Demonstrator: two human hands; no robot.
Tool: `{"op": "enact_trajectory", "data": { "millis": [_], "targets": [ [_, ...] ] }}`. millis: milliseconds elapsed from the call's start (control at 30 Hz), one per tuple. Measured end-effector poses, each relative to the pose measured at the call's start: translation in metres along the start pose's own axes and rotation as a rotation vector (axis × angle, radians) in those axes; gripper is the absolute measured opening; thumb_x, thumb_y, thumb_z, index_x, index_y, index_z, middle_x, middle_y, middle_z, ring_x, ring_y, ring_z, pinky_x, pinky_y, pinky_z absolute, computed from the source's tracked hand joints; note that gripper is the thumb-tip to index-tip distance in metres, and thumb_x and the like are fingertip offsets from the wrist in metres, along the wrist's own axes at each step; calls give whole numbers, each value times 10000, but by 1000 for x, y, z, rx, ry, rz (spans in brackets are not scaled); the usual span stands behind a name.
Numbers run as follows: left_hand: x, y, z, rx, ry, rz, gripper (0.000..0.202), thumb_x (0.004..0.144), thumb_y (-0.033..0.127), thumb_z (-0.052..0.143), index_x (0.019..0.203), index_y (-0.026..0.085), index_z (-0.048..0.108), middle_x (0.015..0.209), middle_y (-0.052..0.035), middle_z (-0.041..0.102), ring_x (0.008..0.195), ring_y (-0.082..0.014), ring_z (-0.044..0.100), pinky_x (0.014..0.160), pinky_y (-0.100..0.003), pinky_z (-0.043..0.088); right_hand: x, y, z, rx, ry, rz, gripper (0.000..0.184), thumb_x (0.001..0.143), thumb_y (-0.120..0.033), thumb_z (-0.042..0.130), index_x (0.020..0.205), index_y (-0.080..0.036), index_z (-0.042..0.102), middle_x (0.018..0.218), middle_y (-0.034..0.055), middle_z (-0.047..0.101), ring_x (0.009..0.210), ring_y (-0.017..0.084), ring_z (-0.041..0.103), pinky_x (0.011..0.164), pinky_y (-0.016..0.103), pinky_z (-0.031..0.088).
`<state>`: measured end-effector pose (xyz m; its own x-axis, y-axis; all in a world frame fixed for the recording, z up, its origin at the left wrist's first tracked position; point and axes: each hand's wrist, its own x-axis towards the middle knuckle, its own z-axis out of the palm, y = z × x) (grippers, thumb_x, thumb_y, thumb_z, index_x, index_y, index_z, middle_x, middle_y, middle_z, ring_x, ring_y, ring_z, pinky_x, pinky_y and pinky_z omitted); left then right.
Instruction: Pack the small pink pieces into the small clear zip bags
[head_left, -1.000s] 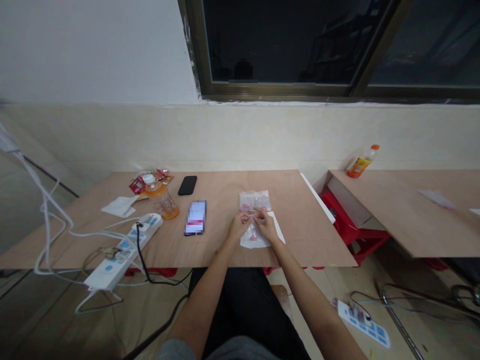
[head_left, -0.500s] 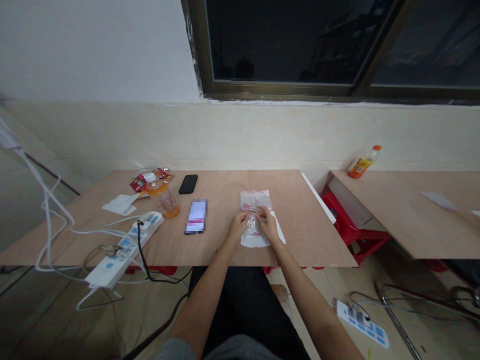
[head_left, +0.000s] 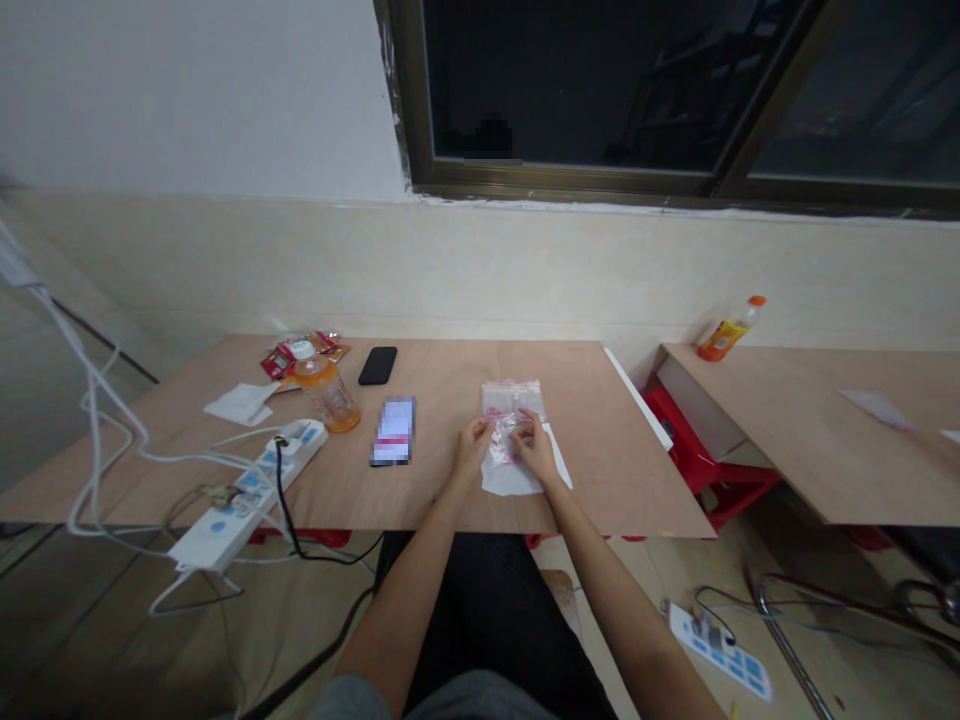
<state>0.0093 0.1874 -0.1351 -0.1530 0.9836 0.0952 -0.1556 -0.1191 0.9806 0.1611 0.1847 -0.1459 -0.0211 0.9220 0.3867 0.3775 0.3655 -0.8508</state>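
A small clear plastic bag (head_left: pixel 502 445) with pink print lies in front of me on the wooden table. My left hand (head_left: pixel 472 445) pinches it at its upper left edge, fingers closed. Over the bag's right side, my right hand (head_left: pixel 535 446) has its fingers bent together on the plastic; the fingertips are partly hidden. Just beyond the hands is another clear plastic piece (head_left: pixel 517 392) with pink marks; whether it is a separate bag I cannot tell. White paper (head_left: pixel 555 468) shows under the bag and past my right wrist.
To the left are a lit phone (head_left: pixel 394 430), a black phone (head_left: pixel 378 366), an orange drink bottle (head_left: pixel 328 390), red wrappers (head_left: pixel 279 362), a tissue (head_left: pixel 241 404) and a power strip (head_left: pixel 217 535) with cables. A second table (head_left: pixel 810 410) with another bottle (head_left: pixel 731 330) stands right.
My left hand has shifted slightly left and up with the bag's edge. My fingertips, close together before, are now farther apart.
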Motion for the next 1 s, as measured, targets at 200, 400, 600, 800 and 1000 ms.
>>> {"op": "enact_trajectory", "data": {
  "millis": [200, 400, 600, 800, 1000],
  "targets": [
    [-1, -4, -2, 44, 41, 55, 341, 760, 368, 678, 1027, 169, 608, 993, -89, 675, 882, -175, 638, 783, -282, 489, 1, 1, 0, 17, 85, 71, 493, 865, -355, 464, 1333, -208, 404, 745, -22, 571, 586, 151, 567, 539, 252, 458],
    [-3, -6, -4, 95, 128, 102, 346, 777, 340, 675, 1078, 194, 586, 1026, -79, 654, 923, -179, 627, 795, -274, 485, 7, 9, 5, 27, 94, 112, 522, 872, -384, 445, 1352, -191, 384, 689, -40, 531, 510, 143, 517, 480, 241, 415],
    [-3, -8, -2, 229, 77, 138, 134, 779, 192, 604, 910, 178, 631, 891, -60, 670, 815, -174, 620, 776, -291, 479, 18, 15, 5, 105, 148, 115, 482, 860, -376, 471, 1301, -192, 421, 723, -27, 511, 552, 140, 511, 505, 253, 445],
    [-3, -14, -4, 314, -27, 151, 306, 643, 5, 549, 854, 191, 669, 849, -40, 674, 800, -175, 607, 828, -326, 485, 60, 24, -19, 195, 279, 143, 455, 827, -334, 495, 1258, -208, 420, 763, -33, 482, 553, 122, 499, 474, 235, 437],
    [-2, -19, -5, 352, -62, 190, 338, 674, -3, 525, 899, 194, 683, 893, -55, 681, 858, -192, 621, 896, -371, 478, 92, 30, -22, 7, 249, 192, 464, 791, -247, 481, 1243, -142, 462, 734, -9, 543, 549, 152, 520, 545, 284, 447]
  ]
}}
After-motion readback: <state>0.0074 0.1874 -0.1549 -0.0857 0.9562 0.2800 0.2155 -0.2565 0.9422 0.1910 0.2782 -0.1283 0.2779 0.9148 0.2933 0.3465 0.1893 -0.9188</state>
